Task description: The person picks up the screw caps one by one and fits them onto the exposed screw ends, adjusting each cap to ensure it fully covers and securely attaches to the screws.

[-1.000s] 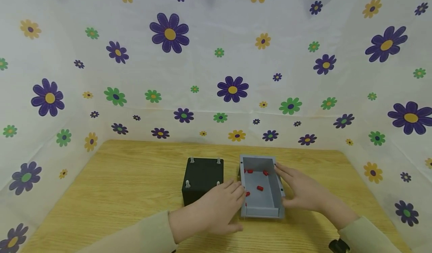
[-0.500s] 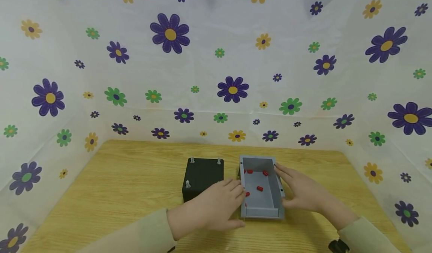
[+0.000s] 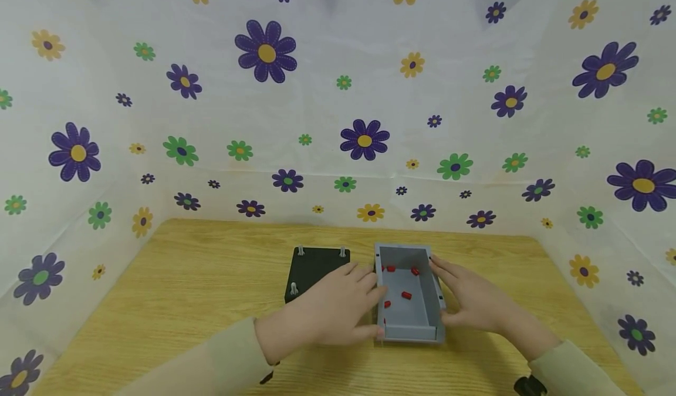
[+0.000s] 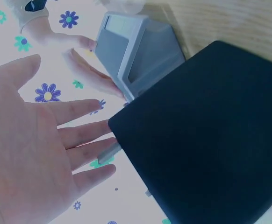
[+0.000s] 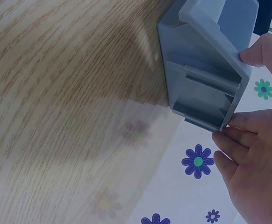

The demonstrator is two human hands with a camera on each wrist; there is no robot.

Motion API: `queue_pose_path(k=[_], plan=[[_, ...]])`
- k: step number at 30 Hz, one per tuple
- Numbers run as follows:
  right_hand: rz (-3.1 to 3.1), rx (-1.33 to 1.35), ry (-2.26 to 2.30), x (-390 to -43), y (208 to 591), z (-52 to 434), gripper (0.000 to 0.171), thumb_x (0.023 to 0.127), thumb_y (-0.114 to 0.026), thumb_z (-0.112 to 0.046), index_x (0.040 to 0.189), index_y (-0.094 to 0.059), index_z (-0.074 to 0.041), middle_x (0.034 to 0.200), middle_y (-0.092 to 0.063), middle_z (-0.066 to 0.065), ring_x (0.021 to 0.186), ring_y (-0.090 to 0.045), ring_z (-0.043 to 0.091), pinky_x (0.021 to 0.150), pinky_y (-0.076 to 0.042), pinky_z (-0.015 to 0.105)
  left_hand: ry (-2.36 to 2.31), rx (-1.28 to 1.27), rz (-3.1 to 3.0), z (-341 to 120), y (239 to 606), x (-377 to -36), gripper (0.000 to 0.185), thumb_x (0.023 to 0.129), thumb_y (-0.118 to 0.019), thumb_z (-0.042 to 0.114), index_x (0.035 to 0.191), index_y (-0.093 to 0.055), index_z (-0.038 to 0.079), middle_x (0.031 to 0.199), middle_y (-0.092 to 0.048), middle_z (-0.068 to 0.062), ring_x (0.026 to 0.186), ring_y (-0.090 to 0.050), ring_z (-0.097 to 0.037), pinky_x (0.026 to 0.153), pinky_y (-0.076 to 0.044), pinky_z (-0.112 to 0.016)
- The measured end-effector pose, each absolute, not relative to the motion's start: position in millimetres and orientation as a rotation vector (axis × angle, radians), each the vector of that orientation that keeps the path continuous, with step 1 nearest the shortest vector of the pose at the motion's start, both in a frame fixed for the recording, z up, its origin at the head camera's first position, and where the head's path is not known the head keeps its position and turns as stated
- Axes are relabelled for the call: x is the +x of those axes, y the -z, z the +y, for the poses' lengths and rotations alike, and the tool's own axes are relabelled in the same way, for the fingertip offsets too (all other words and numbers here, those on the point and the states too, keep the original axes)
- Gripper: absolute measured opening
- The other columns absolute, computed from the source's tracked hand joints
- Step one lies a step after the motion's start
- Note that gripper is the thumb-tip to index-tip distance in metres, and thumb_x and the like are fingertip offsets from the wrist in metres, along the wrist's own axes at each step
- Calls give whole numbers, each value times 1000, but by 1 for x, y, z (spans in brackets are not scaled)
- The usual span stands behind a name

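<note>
A grey plastic bin (image 3: pixel 411 315) stands on the table with several small red cylinders (image 3: pixel 406 295) scattered on its floor. My right hand (image 3: pixel 475 296) touches the bin's right side, its thumb by the front end and its fingertips at the rim further back. At the bin's left side is my left hand (image 3: pixel 338 305), fingers extended and spread, thumb by the front left corner. The left wrist view shows its bare palm beside a black box (image 4: pixel 201 135). That box has upright metal pegs (image 3: pixel 294 288) at its corners; my left hand hides its near right part.
The wooden tabletop (image 3: pixel 211 278) runs out to both sides of the box and bin. Behind it and at the sides hangs a white cloth (image 3: pixel 317 108) printed with flowers.
My left hand has shifted slightly back and left, covering more of the black box, and its thumb has come to the bin's front left corner. The right hand and bin stay put.
</note>
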State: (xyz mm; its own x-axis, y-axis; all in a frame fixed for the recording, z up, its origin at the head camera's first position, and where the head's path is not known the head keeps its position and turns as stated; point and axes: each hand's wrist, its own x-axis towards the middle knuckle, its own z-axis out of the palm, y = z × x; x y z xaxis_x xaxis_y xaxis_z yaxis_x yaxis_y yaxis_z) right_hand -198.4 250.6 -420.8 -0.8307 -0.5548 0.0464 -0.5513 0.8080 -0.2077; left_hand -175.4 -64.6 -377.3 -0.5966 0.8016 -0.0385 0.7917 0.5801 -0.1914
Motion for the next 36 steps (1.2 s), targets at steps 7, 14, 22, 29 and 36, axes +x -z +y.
queue_pose_path(k=[7,14,22,29,36], plan=[[2971,-901,328,-199,422,251,94,83,-77,-37,158,-42,6,166,-42,23,144,-53,46,112,-50,61,-241,-1345,-2787,-70,367,-180,70,106,-46,64,157,-53,16,160,-53,-8,153,-45,-27,129,-34,-47],[2966,-898,331,-200,423,251,95,83,-77,-38,159,-41,5,167,-42,22,144,-53,46,112,-50,61,-208,-1297,-2809,-77,360,-186,71,107,-46,64,159,-50,16,163,-50,-8,155,-43,-28,130,-32,-47],[2967,-897,335,-200,423,252,95,83,-77,-38,159,-41,5,167,-41,22,144,-52,47,112,-49,61,-196,-1241,-2805,-86,353,-188,71,107,-45,65,158,-51,16,161,-52,-9,155,-44,-30,129,-33,-49],[2972,-900,344,-198,423,251,95,83,-77,-38,159,-41,6,167,-41,23,145,-52,46,112,-49,61,-152,-1199,-2831,-94,355,-191,72,107,-44,65,159,-49,16,162,-51,-11,156,-41,-32,130,-31,-50],[2968,-895,350,-198,422,251,95,83,-77,-38,159,-41,5,167,-41,22,145,-52,46,113,-49,61,-110,-1161,-2844,-102,360,-196,71,106,-49,62,157,-52,14,159,-53,-12,154,-44,-32,129,-33,-51]])
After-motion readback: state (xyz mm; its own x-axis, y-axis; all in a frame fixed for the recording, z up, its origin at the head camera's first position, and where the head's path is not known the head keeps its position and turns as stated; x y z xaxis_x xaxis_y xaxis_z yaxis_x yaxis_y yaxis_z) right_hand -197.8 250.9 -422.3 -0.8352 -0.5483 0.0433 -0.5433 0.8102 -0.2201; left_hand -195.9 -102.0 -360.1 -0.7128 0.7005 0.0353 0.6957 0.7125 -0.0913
